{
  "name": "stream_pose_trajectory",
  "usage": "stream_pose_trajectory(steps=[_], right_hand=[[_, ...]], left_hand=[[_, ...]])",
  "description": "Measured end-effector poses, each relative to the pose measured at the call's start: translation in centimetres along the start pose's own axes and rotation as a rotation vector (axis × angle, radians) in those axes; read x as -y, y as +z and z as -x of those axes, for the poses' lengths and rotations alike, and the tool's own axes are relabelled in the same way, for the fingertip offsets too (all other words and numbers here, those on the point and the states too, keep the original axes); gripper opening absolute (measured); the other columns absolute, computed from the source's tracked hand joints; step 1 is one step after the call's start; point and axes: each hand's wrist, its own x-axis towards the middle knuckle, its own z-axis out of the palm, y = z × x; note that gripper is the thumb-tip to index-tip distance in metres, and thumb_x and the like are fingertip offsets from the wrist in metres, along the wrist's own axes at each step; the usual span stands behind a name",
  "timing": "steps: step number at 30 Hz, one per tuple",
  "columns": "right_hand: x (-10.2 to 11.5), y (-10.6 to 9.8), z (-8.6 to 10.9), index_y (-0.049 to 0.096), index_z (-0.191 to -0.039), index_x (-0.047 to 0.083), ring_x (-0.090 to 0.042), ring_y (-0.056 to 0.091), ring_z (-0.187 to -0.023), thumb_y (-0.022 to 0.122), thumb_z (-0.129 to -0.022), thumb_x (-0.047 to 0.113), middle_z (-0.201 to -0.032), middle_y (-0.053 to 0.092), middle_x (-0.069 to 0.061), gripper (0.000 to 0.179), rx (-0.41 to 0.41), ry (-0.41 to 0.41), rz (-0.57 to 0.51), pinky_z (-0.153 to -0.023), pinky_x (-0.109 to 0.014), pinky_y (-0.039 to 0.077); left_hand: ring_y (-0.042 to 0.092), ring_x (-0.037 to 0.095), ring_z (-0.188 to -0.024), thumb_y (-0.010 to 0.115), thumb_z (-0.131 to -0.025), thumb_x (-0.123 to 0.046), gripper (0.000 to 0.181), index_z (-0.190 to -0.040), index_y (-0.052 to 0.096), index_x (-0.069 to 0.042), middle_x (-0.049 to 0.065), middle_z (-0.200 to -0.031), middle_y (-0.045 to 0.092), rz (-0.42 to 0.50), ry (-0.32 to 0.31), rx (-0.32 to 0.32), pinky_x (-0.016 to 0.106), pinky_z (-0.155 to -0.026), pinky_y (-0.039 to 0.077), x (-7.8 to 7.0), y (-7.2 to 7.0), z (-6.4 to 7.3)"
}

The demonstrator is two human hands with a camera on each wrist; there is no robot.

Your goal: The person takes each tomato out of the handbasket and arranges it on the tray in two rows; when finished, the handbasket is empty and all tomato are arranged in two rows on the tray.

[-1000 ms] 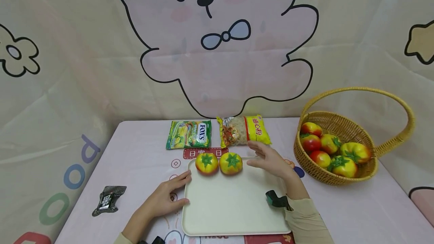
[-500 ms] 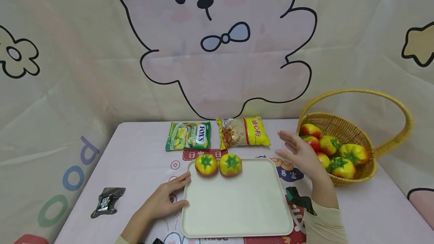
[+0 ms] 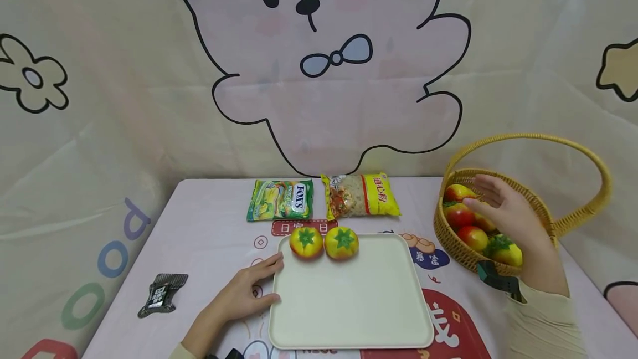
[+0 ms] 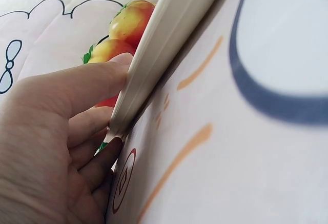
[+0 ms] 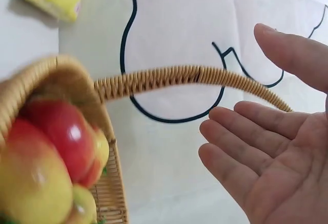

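Note:
My left hand (image 3: 246,294) rests at the left edge of a cream rectangular tray (image 3: 351,298), thumb and fingertips touching the rim. In the left wrist view, the thumb lies on the tray wall (image 4: 159,55). Two yellow-red tomatoes (image 3: 306,242) with green leafy tops sit side by side at the tray's back left. My right hand (image 3: 513,215) is over a wicker basket (image 3: 461,256), fingers extended and holding nothing. Several red and yellow tomatoes (image 3: 472,238) lie in the basket, some hidden behind the hand. The right wrist view shows the bare palm (image 5: 287,167) beside the basket handle (image 5: 169,75).
At the table's back lie a green FOX'S candy bag (image 3: 281,200) and a yellow pasta bag (image 3: 363,195). A small black packet (image 3: 161,295) is on the left. The basket's tall arched handle (image 3: 528,136) rises around the right hand. A printed cloth hangs behind.
My right hand has moved right, from above the tray's back right corner to over the basket. The left hand stays at the tray's edge, and the two tomatoes have not moved.

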Motion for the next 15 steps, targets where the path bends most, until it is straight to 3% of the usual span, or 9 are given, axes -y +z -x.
stream_pose_trajectory(steps=[4,7,10,15], right_hand=[[-1.1,-1.7,-1.2,0.021,-0.147,-0.004,-0.051,0.036,-0.126,0.056,-0.094,0.036,-0.144,0.033,-0.033,0.076,0.044,0.012,0.056,-0.095,-0.013,0.044],[-1.9,-2.4,-2.4,0.018,-0.147,-0.007,-0.052,0.035,-0.126,0.055,-0.094,0.038,-0.143,0.031,-0.035,0.079,0.087,0.022,0.083,-0.101,-0.037,0.046],[-2.7,-2.9,-3.6,0.015,-0.146,-0.010,-0.054,0.032,-0.127,0.054,-0.095,0.039,-0.143,0.028,-0.038,0.082,0.137,0.036,0.098,-0.098,-0.068,0.033],[-3.9,-3.2,-5.6,0.016,-0.144,-0.014,-0.055,0.030,-0.128,0.054,-0.094,0.042,-0.142,0.027,-0.040,0.084,0.203,0.063,0.122,-0.100,-0.068,0.031]], left_hand=[[0.040,0.022,-0.136,0.071,-0.080,-0.045,0.065,-0.136,0.054,-0.016,-0.007,-0.148,0.042,0.001,0.001,0.002,0.049,-0.107,0.038,0.0,-0.1,0.0],[0.040,0.022,-0.136,0.071,-0.080,-0.045,0.065,-0.136,0.054,-0.016,-0.007,-0.148,0.042,0.000,-0.002,0.003,0.049,-0.107,0.038,0.0,-0.1,-0.1],[0.040,0.022,-0.136,0.071,-0.080,-0.045,0.065,-0.136,0.054,-0.017,-0.007,-0.148,0.042,-0.001,-0.007,0.003,0.049,-0.107,0.038,0.0,-0.1,-0.1],[0.040,0.022,-0.136,0.071,-0.080,-0.045,0.064,-0.135,0.054,-0.016,-0.006,-0.148,0.042,0.002,-0.002,-0.003,0.049,-0.107,0.038,0.0,-0.2,-0.2]])
